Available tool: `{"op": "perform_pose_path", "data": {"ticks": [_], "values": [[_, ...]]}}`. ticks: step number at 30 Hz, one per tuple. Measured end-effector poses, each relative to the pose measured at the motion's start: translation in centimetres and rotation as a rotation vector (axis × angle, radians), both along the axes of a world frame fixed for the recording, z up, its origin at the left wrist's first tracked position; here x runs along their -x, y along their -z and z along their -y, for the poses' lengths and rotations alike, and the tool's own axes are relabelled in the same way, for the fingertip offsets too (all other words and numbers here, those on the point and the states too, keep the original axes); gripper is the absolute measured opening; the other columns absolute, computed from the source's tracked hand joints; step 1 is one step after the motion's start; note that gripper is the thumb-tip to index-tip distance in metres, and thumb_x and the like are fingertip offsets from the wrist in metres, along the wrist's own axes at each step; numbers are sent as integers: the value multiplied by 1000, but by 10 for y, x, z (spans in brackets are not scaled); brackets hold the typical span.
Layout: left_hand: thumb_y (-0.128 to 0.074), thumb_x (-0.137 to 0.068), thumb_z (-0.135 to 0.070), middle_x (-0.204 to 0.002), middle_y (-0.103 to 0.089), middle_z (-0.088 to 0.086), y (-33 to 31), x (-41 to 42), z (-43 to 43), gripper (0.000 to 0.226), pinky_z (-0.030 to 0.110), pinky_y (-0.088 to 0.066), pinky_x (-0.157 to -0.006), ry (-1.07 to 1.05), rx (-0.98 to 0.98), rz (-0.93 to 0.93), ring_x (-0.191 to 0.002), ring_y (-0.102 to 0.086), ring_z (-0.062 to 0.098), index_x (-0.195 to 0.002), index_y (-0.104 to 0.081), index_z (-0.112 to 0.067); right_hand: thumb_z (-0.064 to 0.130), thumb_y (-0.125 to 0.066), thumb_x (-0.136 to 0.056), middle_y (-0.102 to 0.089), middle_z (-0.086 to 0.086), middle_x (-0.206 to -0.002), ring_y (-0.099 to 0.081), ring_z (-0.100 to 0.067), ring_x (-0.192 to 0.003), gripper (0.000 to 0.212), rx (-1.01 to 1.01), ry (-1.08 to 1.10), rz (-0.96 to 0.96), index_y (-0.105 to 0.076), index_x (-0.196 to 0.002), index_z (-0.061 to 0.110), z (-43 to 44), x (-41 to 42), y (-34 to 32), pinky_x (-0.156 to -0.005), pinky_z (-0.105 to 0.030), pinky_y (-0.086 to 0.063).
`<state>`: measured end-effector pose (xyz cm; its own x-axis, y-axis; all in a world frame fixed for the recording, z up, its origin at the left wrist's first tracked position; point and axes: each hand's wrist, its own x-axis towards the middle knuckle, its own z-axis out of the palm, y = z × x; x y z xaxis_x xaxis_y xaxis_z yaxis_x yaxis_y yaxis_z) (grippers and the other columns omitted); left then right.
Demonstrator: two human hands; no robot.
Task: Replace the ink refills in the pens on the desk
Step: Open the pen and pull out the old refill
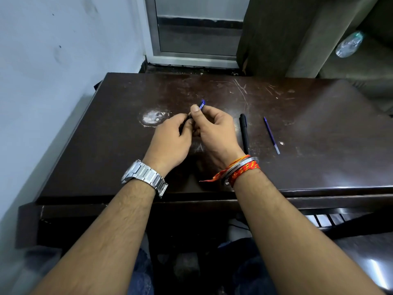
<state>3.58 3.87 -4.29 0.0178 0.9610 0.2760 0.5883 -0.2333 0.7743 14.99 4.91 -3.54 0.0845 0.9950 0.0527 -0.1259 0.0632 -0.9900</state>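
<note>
Blue pen (201, 104), no legible lettering, sits mid-desk pinched between left hand (172, 141) and right hand (214, 133), its visible end pointing up toward the far edge; a black pen (244, 133) and a loose refill (271, 135) lie rightward on the desk (319, 145), long axes roughly far-to-near.

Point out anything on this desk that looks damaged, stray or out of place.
The desk top is worn: a whitish patch where the finish is gone, left of the hands, and pale scratches near the far edge. A loose blue refill lies bare beside the black pen, which fits the job. Nothing is spilled.
</note>
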Motion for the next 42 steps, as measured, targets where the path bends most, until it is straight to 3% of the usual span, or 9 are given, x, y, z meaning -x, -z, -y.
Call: {"op": "perform_pose_path", "data": {"ticks": [8,10,12,14,16,20,27,36,42], "values": [[-49,-98,-31,-63,-62,-4,-1,-3,-3,26,16,-33,-47,10,-7,-41,-60,-56,8,-77,-61,-21,16,-57,-99,-56,-14,-77,-51,-25,-77,26,35,22,-27,-64,-75,9,-1,1,-2,-73,-40,-46],[-50,-98,-34,-68,-66,-3,-3,-3,-3,24,17,-39,-49,23,-12,-22,-63,-60,9,-82,-65,-25,15,-56,-100,-57,-17,-80,-51,-27,-79,24,41,38,-32,-65,-80,4,-2,0,-3,-76,-44,-46],[-52,-98,-39,-75,-71,-5,-3,-2,-1,22,25,-49,-61,49,-5,-1,-70,-65,9,-91,-69,-28,13,-56,-100,-57,-18,-83,-52,-28,-79,23,44,62,-50,-66,-87,-3,-3,-1,-4,-77,-44,-48],[-59,-93,-49,-71,-70,-7,-2,0,1,23,31,-50,-61,45,35,-21,-68,-64,8,-88,-70,-29,14,-55,-100,-58,-13,-76,-54,-22,-69,25,57,118,-69,-66,-86,-4,-5,-4,-6,-67,-37,-49],[-70,-80,-56,-64,-64,-6,2,2,3,33,28,-43,-52,-25,137,-143,-61,-60,8,-78,-66,-24,17,-54,-100,-57,-4,-66,-52,-9,-52,28,75,198,-98,-64,-76,7,-7,-10,-8,-51,-25,-47],[-78,-78,-41,-59,-58,-3,4,4,4,35,23,-31,-44,-153,277,-344,-57,-59,14,-64,-57,-17,21,-55,-100,-56,-1,-61,-51,-5,-46,27,94,281,-21,-63,-79,6,-9,-19,-3,-51,-23,-48],[-73,-78,-28,-63,-53,2,1,4,1,26,23,-28,-41,-298,307,-315,-52,-46,12,-68,-58,-10,33,-66,-93,-65,1,-62,-58,-2,-46,22,142,226,225,-71,-82,14,-10,-13,9,-55,-20,-53],[-74,-81,-27,-64,-52,2,0,23,-6,25,20,-25,-41,-387,323,-296,-52,-42,9,-73,-63,-6,37,-70,-89,-70,3,-70,-62,-4,-53,26,150,183,302,-75,-94,13,-9,-9,15,-59,-24,-54],[-76,-77,-30,-64,-57,2,-2,20,-5,26,21,-27,-39,-395,325,-285,-52,-48,10,-70,-62,-9,37,-72,-87,-72,4,-69,-63,-5,-56,17,138,162,320,-72,-77,23,-8,-8,15,-63,-27,-59]]}}
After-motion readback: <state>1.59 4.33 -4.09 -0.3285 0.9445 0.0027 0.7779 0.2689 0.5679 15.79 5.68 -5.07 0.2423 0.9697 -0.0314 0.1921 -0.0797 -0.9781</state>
